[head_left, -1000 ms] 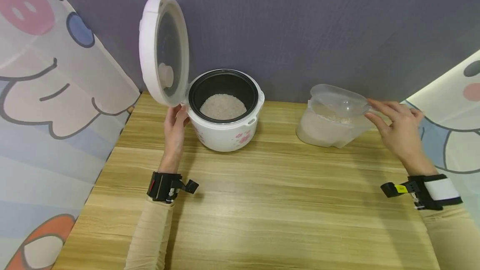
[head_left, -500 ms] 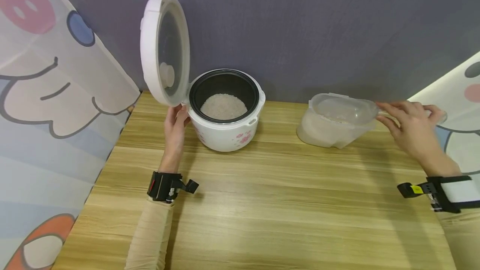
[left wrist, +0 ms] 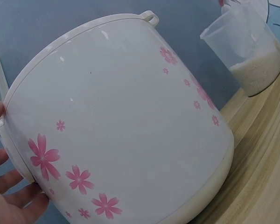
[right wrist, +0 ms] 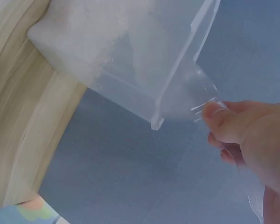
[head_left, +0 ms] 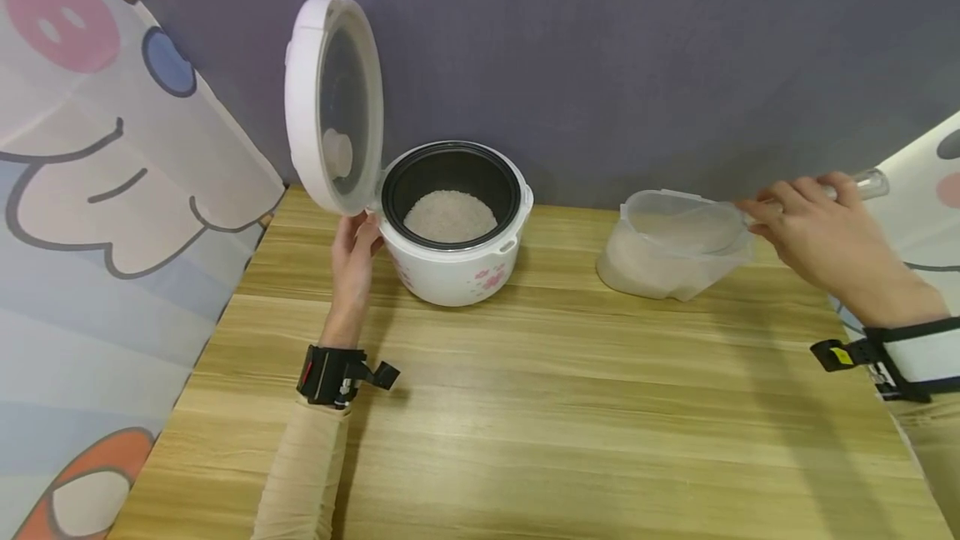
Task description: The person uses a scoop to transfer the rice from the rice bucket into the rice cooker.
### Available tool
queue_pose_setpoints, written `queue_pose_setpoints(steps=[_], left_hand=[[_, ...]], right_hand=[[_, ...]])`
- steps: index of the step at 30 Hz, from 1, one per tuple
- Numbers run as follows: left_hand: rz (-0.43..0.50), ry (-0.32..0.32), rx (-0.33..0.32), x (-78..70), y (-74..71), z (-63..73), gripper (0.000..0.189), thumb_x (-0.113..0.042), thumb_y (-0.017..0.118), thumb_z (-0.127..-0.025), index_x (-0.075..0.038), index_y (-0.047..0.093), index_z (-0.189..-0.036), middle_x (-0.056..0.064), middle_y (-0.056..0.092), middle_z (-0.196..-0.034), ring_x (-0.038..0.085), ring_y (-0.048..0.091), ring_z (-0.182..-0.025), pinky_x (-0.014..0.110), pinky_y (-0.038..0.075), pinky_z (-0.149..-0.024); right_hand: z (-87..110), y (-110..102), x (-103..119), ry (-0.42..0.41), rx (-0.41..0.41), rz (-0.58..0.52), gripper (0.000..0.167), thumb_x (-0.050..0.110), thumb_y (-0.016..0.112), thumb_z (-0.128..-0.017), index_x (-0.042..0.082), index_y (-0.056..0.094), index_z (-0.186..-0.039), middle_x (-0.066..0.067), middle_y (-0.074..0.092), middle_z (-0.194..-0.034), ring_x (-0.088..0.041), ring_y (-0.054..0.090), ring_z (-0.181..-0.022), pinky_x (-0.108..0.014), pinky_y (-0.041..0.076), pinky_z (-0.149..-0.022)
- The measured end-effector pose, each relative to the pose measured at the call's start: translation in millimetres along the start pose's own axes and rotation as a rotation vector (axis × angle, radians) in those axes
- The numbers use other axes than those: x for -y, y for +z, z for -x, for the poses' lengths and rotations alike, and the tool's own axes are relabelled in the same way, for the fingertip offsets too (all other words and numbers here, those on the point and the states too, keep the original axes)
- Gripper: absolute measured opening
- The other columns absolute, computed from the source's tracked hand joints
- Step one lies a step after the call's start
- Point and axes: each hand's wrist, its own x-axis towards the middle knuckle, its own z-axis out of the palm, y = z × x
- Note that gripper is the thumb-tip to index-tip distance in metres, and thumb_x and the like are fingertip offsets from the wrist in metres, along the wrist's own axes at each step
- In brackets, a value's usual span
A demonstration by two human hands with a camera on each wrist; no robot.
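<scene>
Scoop (right wrist: 189, 98) now dips lower in rice container (head_left: 648, 269), right of rice cooker (head_left: 446, 273); right hand (head_left: 825, 227) grips it, left hand (head_left: 352, 252) clasps rice cooker. Lift level, without spilling.

And we have one round white rice cooker with pink flowers (head_left: 453, 277), one oval white lid (head_left: 303, 107), one round black pot (head_left: 427, 177)! One translucent plastic container (head_left: 652, 269), one clear plastic scoop (head_left: 872, 184). White rice (head_left: 450, 217)? Two heaps! One bare left hand (head_left: 352, 257), one bare right hand (head_left: 825, 227), so two; two black wrist straps (head_left: 324, 375), two beige sleeves (head_left: 303, 465), and one yellowish wood-grain surface (head_left: 540, 407).
</scene>
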Motion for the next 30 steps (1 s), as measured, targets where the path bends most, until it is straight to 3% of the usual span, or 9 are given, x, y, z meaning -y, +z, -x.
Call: queue_pose_setpoints(steps=[4, 5, 7, 10, 19, 30], left_hand=[[-0.006, 0.000, 0.003, 0.6, -0.8, 0.0, 0.042, -0.023, 0.052, -0.109, -0.014, 0.050, -0.150, 0.003, 0.057, -0.140, 0.017, 0.056, -0.124, 0.047, 0.042, -0.113], [-0.007, 0.000, 0.004, 0.8, -0.9, -0.1, 0.042, -0.023, 0.052, -0.109, -0.014, 0.050, -0.150, 0.003, 0.057, -0.140, 0.017, 0.056, -0.125, 0.048, 0.042, -0.113], [-0.013, -0.001, 0.006, 0.9, -0.9, -0.3, 0.043, -0.025, 0.053, -0.109, -0.015, 0.051, -0.150, 0.002, 0.057, -0.140, 0.017, 0.056, -0.125, 0.048, 0.041, -0.114], [-0.015, -0.004, 0.006, 0.7, -0.8, -0.7, 0.043, -0.025, 0.053, -0.109, -0.016, 0.051, -0.150, 0.002, 0.057, -0.141, 0.017, 0.056, -0.126, 0.049, 0.041, -0.114], [-0.016, -0.006, -0.006, 0.1, -0.5, -0.8, 0.042, -0.024, 0.053, -0.109, -0.015, 0.051, -0.150, 0.002, 0.057, -0.141, 0.017, 0.057, -0.125, 0.048, 0.043, -0.113], [0.004, -0.006, -0.007, 1.2, 1.1, -0.9, 0.043, -0.022, 0.052, -0.109, -0.014, 0.050, -0.151, 0.002, 0.057, -0.141, 0.016, 0.056, -0.125, 0.046, 0.043, -0.113]], right_hand=[[-3.5, 1.4, 3.3, -0.022, 0.047, 0.006, 0.040, 0.032, 0.048, -0.109, -0.001, 0.070, -0.117, -0.024, 0.064, -0.101, -0.047, 0.057, -0.097, -0.066, 0.037, -0.096], [-3.9, 2.6, 4.1, -0.026, 0.054, 0.008, 0.030, 0.023, 0.059, -0.103, -0.001, 0.071, -0.116, -0.023, 0.064, -0.101, -0.047, 0.057, -0.097, -0.066, 0.038, -0.096], [-4.9, 5.7, 5.4, -0.029, 0.067, 0.005, 0.033, 0.008, 0.073, -0.084, -0.001, 0.072, -0.116, -0.023, 0.064, -0.101, -0.047, 0.057, -0.098, -0.065, 0.039, -0.096], [-5.6, 12.0, 7.2, -0.022, 0.090, -0.001, 0.039, 0.006, 0.080, -0.077, -0.001, 0.073, -0.115, -0.022, 0.065, -0.101, -0.045, 0.057, -0.099, -0.065, 0.038, -0.097], [-5.7, 32.8, 9.1, 0.007, 0.093, -0.075, 0.036, 0.007, 0.082, -0.077, 0.004, 0.075, -0.112, -0.017, 0.067, -0.098, -0.042, 0.059, -0.094, -0.063, 0.037, -0.095], [-0.6, 53.3, -1.0, 0.023, 0.074, -0.189, 0.039, 0.003, 0.087, -0.069, 0.004, 0.077, -0.107, -0.017, 0.069, -0.094, -0.040, 0.058, -0.086, -0.065, 0.034, -0.086]])
